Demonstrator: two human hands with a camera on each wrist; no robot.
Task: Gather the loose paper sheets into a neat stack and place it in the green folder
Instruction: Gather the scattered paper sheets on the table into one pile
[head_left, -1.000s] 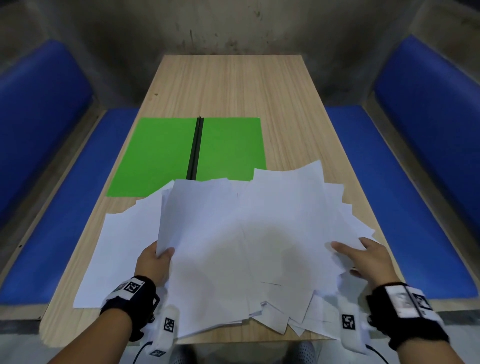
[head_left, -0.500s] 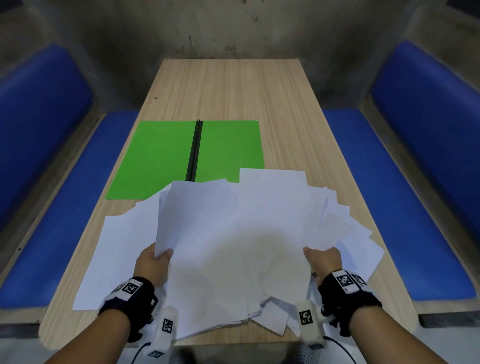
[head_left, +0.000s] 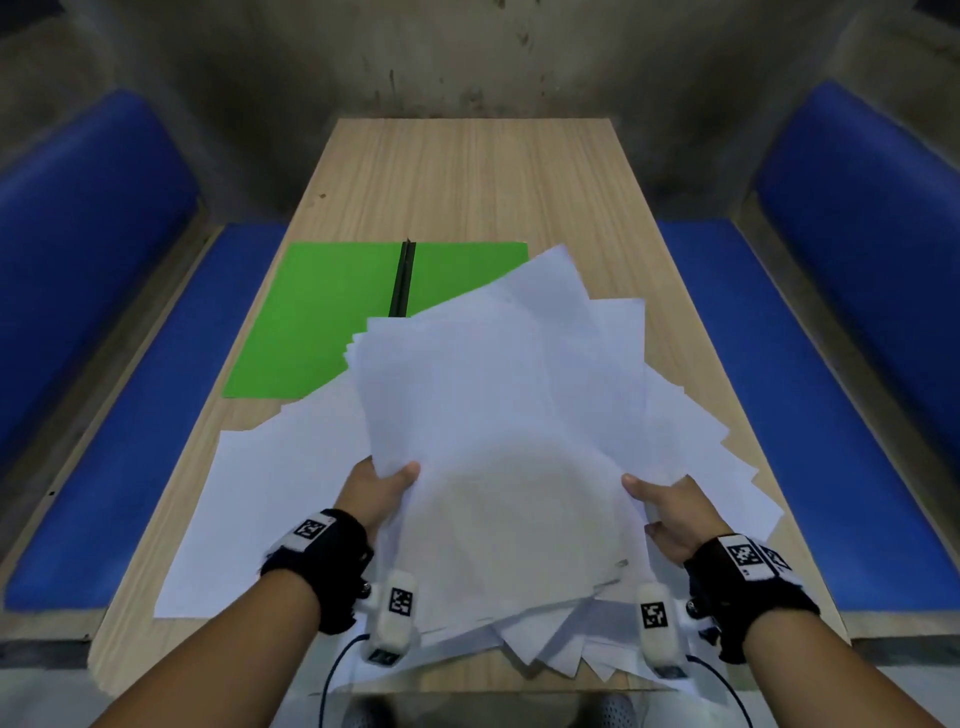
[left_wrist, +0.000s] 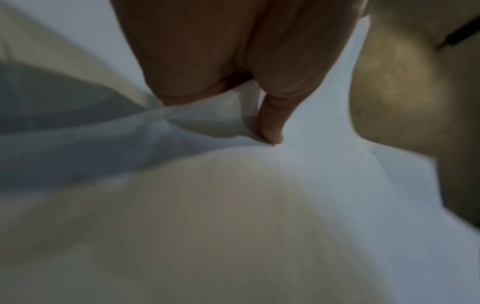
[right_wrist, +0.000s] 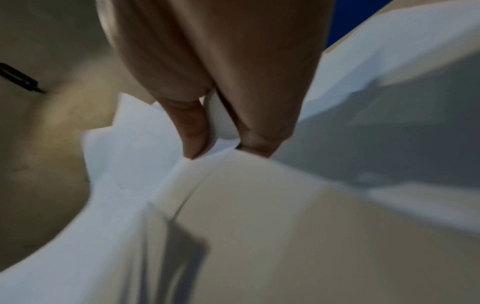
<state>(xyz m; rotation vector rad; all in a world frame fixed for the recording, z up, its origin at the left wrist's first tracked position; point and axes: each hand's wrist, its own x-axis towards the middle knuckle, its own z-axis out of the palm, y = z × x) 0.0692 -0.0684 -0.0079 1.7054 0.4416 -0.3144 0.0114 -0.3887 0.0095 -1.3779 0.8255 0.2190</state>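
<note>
Nearest, left hand (head_left: 376, 491) pinching the left edge of the paper sheets (head_left: 498, 441), thumb on top; right hand (head_left: 667, 512) clamped on the right edge likewise, probably to squeeze the fan inward and square it. Bundle raised at its far end, corners splayed, not yet neat. More loose sheets (head_left: 260, 514) flat beneath on the table (head_left: 467, 182). Beyond, green folder (head_left: 322, 312) lying open and flat, apparently ready to receive the stack.
</note>
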